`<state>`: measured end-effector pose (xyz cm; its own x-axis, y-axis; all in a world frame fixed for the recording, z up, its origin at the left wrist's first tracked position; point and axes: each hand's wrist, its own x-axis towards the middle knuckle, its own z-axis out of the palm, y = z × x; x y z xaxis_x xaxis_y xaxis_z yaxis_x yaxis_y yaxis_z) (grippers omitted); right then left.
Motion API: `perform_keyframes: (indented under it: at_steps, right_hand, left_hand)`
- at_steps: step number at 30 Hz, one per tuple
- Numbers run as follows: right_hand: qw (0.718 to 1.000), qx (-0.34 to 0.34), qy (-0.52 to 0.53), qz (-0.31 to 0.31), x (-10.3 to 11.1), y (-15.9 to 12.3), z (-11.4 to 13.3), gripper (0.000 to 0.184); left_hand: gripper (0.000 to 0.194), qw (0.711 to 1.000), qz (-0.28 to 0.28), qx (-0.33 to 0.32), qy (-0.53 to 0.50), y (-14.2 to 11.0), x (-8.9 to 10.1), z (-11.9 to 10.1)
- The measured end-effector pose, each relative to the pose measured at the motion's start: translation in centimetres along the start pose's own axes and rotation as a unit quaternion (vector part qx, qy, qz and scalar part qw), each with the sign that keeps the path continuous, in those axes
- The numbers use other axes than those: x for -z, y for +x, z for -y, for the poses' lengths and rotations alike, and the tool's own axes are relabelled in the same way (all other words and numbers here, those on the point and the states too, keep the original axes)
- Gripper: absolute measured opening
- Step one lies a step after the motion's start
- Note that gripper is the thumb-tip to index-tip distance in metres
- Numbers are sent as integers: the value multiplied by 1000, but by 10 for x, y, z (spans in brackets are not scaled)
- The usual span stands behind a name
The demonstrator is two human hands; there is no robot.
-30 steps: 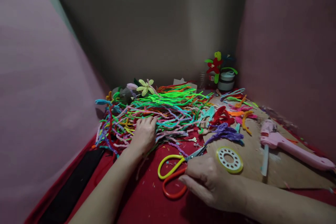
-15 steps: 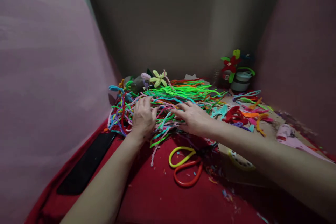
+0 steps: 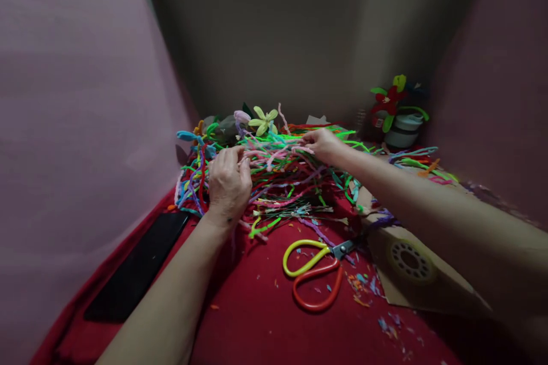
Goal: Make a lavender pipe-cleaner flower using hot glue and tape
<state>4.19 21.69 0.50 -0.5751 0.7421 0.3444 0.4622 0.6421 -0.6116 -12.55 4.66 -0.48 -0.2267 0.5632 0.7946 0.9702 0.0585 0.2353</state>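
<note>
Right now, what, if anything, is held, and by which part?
Fuzzy stems, apparently, pinched toward the right of the bunch by the right hand; whether the left hand grips any is hidden.

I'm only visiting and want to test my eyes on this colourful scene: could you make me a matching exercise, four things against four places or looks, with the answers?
Things
1. Scissors
2. Flat, dark slab
3. Ring with holes
4. Fuzzy stems

Places and looks
A. On the cardboard
B. In a many-coloured heap, at the left hand and right hand
C. One yellow handle, one red-orange
D. On the red cloth, to the left of the left forearm

Right pairs: 1-C, 2-D, 3-A, 4-B
</note>
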Motion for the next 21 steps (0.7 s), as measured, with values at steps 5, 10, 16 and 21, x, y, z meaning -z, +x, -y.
perform_keyframes:
  at_steps: [5, 10, 16, 21]
  right_hand:
    - [1000, -6, 20, -10, 6, 8, -4, 30]
    - [1000, -8, 23, -14, 9, 10, -1, 33]
    - [1000, 0, -5, 1, 6, 2, 3, 41]
    - [980, 79, -159, 90, -2, -27, 14, 38]
  left_hand:
    - [31, 998, 12, 9, 58, -1, -7, 7]
    - [30, 999, -32, 24, 16, -1, -11, 10]
    - [40, 994, -94, -12, -47, 0, -3, 4]
    - [41, 991, -46, -100, -75, -7, -6, -10]
